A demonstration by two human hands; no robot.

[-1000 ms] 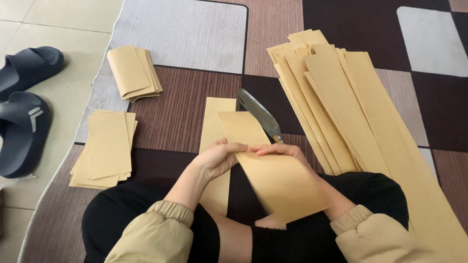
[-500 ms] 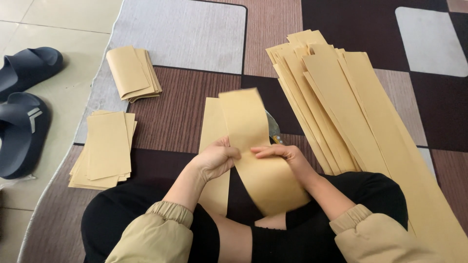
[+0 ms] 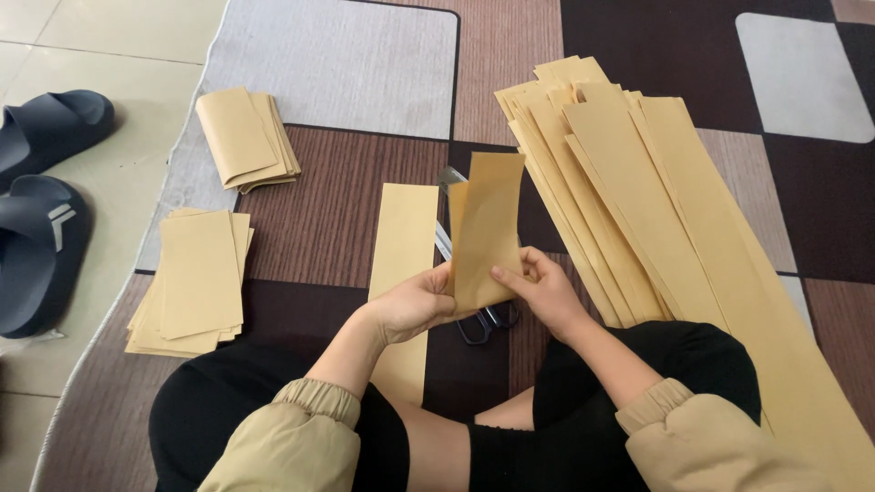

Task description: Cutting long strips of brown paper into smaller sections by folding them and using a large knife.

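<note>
Both hands (image 3: pixel 483 296) pinch folded paper (image 3: pixel 486 228), seemingly hiding most scissors (image 3: pixel 483 321).

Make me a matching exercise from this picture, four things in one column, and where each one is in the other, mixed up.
Things:
1. folded sheet
2. scissors
3. sandals
4. long strips

Places:
A. on the tiled floor, off the rug's edge
B. fanned out on the rug on the person's right
C. held up between the left hand and the right hand
D. on the rug, partly hidden under the hands

Pairs: 1-C, 2-D, 3-A, 4-B
</note>
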